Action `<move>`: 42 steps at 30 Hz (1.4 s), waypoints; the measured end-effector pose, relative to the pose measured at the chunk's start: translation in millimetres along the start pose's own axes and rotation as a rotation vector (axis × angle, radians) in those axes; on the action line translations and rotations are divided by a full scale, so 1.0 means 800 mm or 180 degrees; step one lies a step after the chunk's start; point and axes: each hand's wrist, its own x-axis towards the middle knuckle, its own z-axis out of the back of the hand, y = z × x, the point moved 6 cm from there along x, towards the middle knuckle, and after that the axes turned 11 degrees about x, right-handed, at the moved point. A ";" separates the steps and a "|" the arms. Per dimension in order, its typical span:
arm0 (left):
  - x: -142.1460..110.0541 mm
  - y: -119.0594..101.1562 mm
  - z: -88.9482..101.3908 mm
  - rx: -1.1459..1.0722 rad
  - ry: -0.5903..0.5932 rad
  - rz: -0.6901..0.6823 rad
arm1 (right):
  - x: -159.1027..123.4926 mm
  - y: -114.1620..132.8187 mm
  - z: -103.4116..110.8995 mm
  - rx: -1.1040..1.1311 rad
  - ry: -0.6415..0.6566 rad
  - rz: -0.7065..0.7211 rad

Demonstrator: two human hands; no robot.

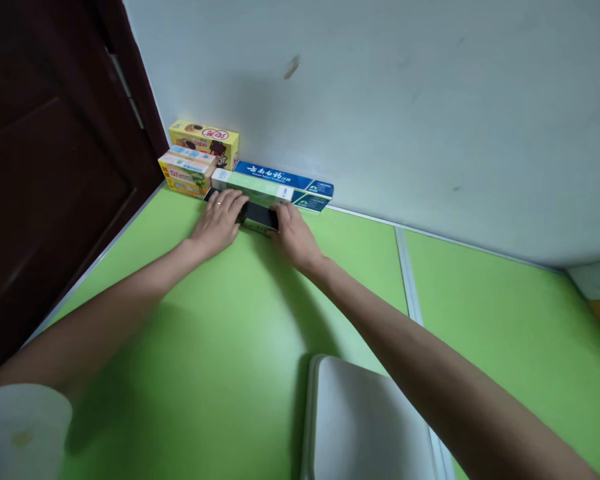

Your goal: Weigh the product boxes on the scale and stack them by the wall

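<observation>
Both my arms reach far across a green tabletop (220, 347) towards the wall. My left hand (219, 220) lies on the left end of a long dark box (257, 216), fingers curled over it. My right hand (293, 232) grips the same box at its right end. Just behind it lies a long pale green box (253, 187), and behind that a blue box (285, 180) against the wall. To the left, a yellow-and-orange box (185, 175) and a yellow box with pictures (205, 140) are stacked in the corner.
A dark brown door (50, 167) stands at the left edge of the table. A white tray or lid (360, 420) lies near me at the bottom. A pale seam (410, 293) divides the green top from a second green panel at the right.
</observation>
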 end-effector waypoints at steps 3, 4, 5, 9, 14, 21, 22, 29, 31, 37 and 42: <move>0.000 0.005 0.016 -0.0025 0.0326 -0.0024 | -0.032 0.007 0.025 0.0148 -0.0044 0.0252; -0.002 0.000 0.022 -0.0072 0.0470 -0.0112 | -0.049 0.007 0.037 0.0147 -0.0030 0.0303; -0.005 -0.010 0.030 -0.0132 0.0583 -0.0238 | -0.069 0.008 0.051 0.0136 -0.0019 0.0334; -0.021 -0.088 0.082 -0.0380 0.0559 -0.0909 | -0.164 0.008 0.123 0.0141 -0.0078 0.0199; -0.059 -0.211 0.163 -0.0657 0.0293 -0.1631 | -0.296 0.031 0.232 0.0430 -0.0428 -0.0260; -0.114 -0.325 0.214 -0.0926 0.0744 -0.2154 | -0.457 0.058 0.292 0.0811 -0.0465 -0.0511; -0.119 -0.335 0.210 -0.0882 0.0888 -0.2162 | -0.469 0.052 0.287 0.0938 -0.0480 -0.0556; -0.150 -0.318 0.170 -0.0392 0.1221 -0.1736 | -0.458 0.019 0.218 0.1515 -0.0374 -0.0522; -0.157 -0.298 0.166 -0.0322 0.1120 -0.1648 | -0.442 0.022 0.204 0.1518 -0.0300 -0.0364; -0.171 -0.257 0.143 -0.0165 0.1148 -0.1446 | -0.416 0.023 0.177 0.1578 -0.0139 -0.0315; -0.174 -0.221 0.145 0.0057 0.1129 -0.1227 | -0.424 0.011 0.204 0.1676 -0.0445 -0.0363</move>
